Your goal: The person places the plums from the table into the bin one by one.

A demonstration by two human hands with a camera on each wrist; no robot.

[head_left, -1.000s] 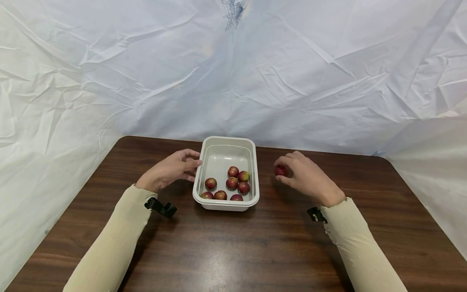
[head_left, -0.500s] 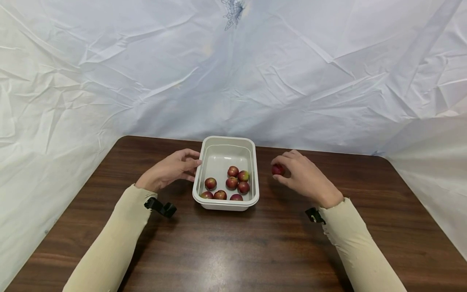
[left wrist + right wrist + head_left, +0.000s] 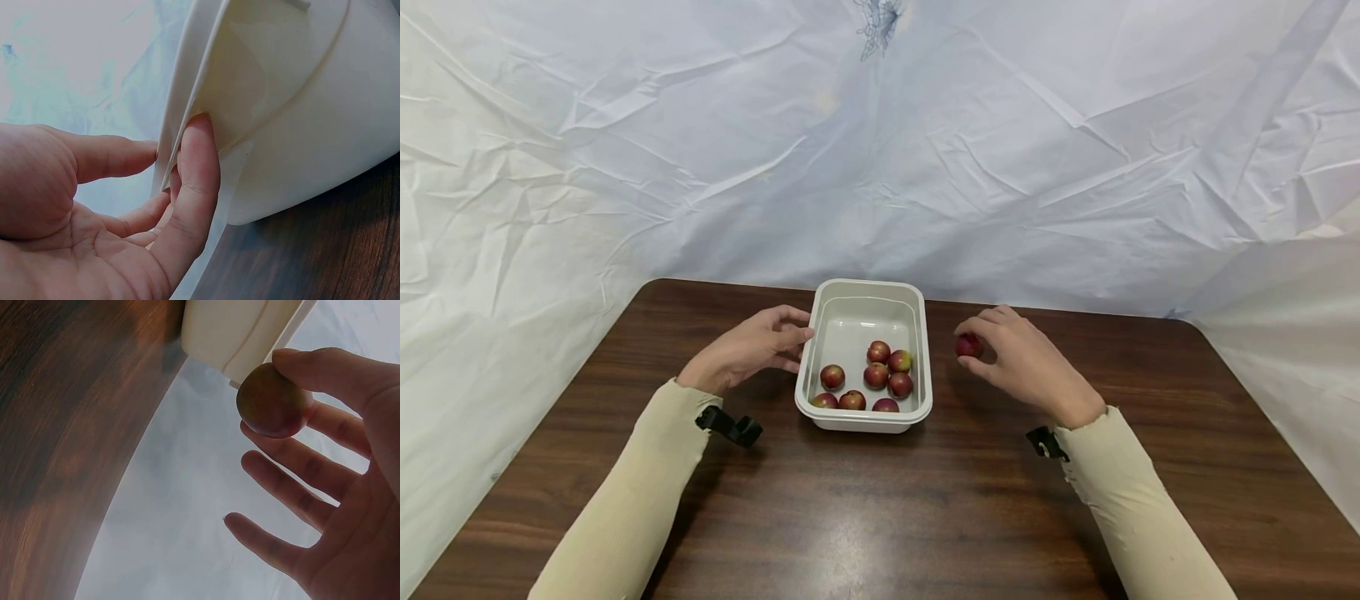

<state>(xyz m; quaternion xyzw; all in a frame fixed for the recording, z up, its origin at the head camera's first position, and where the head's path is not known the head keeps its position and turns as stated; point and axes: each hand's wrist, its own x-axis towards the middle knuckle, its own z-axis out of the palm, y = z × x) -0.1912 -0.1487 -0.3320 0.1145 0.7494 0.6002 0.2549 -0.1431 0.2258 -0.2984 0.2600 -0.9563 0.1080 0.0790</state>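
Note:
A white plastic tub (image 3: 868, 423) stands on the table with several red and yellow-green plums (image 3: 876, 376) inside, mostly toward its near end. My left hand (image 3: 758, 346) is at the tub's left side; in the left wrist view the thumb touches the rim (image 3: 187, 103) and the fingers curl under its lip, pinching it. To the right of the tub my right hand (image 3: 1018, 358) holds a dark red plum (image 3: 274, 401) above the table. Thumb and forefingers pinch that plum, while the other fingers are spread apart from it.
The dark brown wooden table (image 3: 865, 508) has rounded far corners. White wrinkled sheeting (image 3: 880, 167) hangs behind it and at both sides. A black camera strap (image 3: 730, 425) sits on each wrist over beige sleeves.
My right hand has shifted slightly left and away from me, carrying the plum a little closer to the tub. The left hand and the tub have stayed in place.

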